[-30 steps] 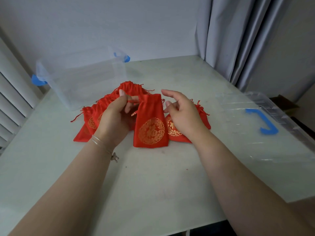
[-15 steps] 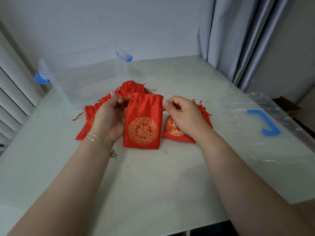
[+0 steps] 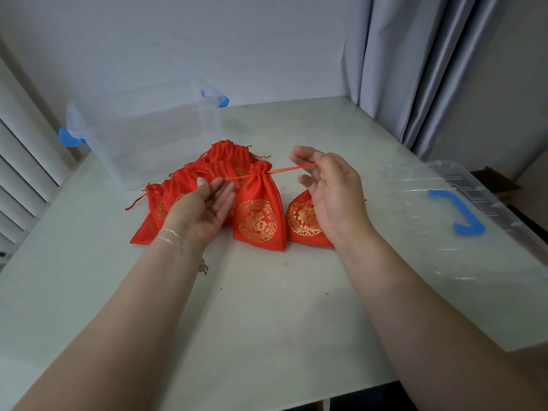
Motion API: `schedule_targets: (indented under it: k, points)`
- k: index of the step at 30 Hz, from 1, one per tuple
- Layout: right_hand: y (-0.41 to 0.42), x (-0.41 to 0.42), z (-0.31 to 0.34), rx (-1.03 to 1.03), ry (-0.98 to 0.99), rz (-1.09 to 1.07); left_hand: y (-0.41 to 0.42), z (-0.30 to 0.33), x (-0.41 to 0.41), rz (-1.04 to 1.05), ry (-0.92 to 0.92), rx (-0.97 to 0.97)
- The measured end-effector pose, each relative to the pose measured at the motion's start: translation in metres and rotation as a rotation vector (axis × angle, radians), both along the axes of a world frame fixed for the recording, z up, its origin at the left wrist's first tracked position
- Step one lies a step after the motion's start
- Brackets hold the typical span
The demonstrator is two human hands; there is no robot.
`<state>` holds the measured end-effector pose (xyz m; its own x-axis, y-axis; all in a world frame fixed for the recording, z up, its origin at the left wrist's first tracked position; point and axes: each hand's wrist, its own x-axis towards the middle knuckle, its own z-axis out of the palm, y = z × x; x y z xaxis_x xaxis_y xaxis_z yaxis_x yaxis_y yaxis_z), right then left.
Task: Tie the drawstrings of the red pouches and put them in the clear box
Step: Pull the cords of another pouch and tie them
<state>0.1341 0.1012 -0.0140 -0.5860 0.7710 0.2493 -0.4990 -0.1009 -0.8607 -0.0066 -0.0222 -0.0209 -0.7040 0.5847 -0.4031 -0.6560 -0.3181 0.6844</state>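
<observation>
Two hands, left hand (image 3: pixel 204 210) and right hand (image 3: pixel 329 191), each pinched a drawstring (image 3: pixel 292 168) end; the cinched pouch (image 3: pixel 259 209) stood mouth-up before the clear box (image 3: pixel 154 137); roughly five pouches in all.

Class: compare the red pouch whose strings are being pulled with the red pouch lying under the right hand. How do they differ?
The pulled pouch has a cinched mouth; the other pouch lies behind the right hand, its mouth hidden. The pulled pouch's strings are taut; the other's aren't held. Both are red with gold emblems.

Gold 福, prob., on red pouch (image 3: pixel 258 215).
</observation>
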Motion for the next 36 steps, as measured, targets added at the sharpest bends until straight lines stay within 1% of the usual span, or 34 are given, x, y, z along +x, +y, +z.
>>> schedule_targets:
  k: [2,3,4,5,6,7,8,11,14,16,19,20,23,26,28,31,34,36]
  points:
    - [-0.003,0.001,0.002,-0.083,0.115,0.106,0.001,0.0,0.002,-0.013,0.006,-0.024]
    - [-0.004,0.001,0.003,-0.09,0.128,0.12,0.001,0.0,0.002,-0.016,0.007,-0.029]
    - [-0.003,0.002,0.002,-0.02,0.089,0.081,0.001,0.0,0.002,-0.018,0.01,-0.03]
    - [-0.002,0.003,0.0,0.127,-0.001,-0.001,0.001,0.0,0.003,-0.018,0.019,-0.028]
    - [-0.001,0.003,-0.003,0.322,-0.128,-0.095,0.002,-0.001,0.003,-0.016,0.041,-0.026]
    - [0.0,0.002,-0.006,0.504,-0.241,-0.158,0.002,-0.001,0.003,-0.012,0.081,-0.027]
    - [0.0,0.001,-0.008,0.623,-0.327,-0.179,0.002,-0.001,0.004,-0.006,0.134,-0.03]
    - [-0.003,-0.003,-0.011,0.766,-0.45,-0.129,0.001,0.0,0.006,0.026,0.296,-0.035]
    - [-0.005,-0.006,-0.014,0.938,-0.593,-0.168,-0.002,0.007,0.014,0.045,0.504,-0.019]
    - [-0.005,-0.006,-0.016,0.912,-0.634,-0.175,-0.003,0.011,0.022,0.039,0.677,0.007]
    - [-0.007,-0.006,-0.016,0.775,-0.612,-0.078,-0.004,0.014,0.032,0.005,0.898,0.018]
    - [-0.008,-0.007,-0.016,0.763,-0.618,-0.042,-0.003,0.014,0.035,-0.013,0.943,0.019]
    - [-0.012,-0.008,-0.018,0.777,-0.636,0.03,-0.002,0.013,0.042,-0.065,0.999,-0.012]
    - [-0.017,-0.009,-0.019,0.761,-0.562,0.1,0.0,0.009,0.042,-0.154,1.092,-0.042]
    - [-0.018,-0.008,-0.019,0.715,-0.495,0.128,0.001,0.007,0.038,-0.211,1.167,-0.062]
    - [-0.018,-0.004,-0.015,0.638,-0.42,0.171,0.001,0.006,0.035,-0.256,1.185,-0.024]
    - [-0.019,-0.003,-0.01,0.558,-0.343,0.216,0.0,0.005,0.032,-0.355,1.094,0.031]
    - [-0.019,-0.003,-0.007,0.478,-0.298,0.224,-0.001,0.004,0.03,-0.403,1.064,0.006]
